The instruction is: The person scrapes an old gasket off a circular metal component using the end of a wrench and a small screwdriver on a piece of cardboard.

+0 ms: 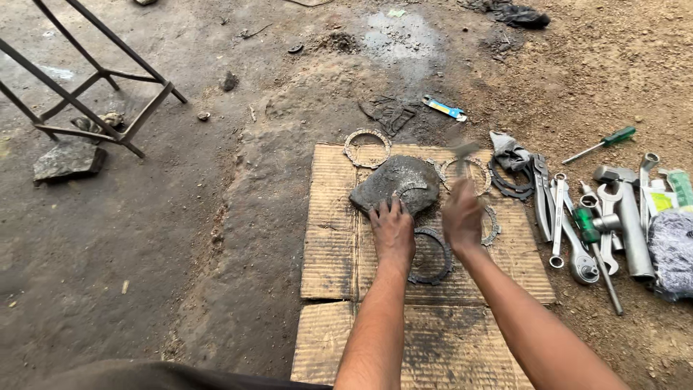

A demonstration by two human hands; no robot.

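A flat stone (393,184) lies on the cardboard (332,245) near its far edge; one ring plate (367,147) overhangs the far-left corner; another (468,173) sits right of the stone; a third (431,256) lies nearer, between the forearms; wrenches (570,231) and a screwdriver (603,144) lie on the dirt beyond the right edge; a metal frame (94,87) stands far left.

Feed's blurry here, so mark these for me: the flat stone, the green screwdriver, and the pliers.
flat stone (395,182), head view, middle of its top face
green screwdriver (619,135), head view, on the green handle
pliers (541,189), head view, midway along the handles
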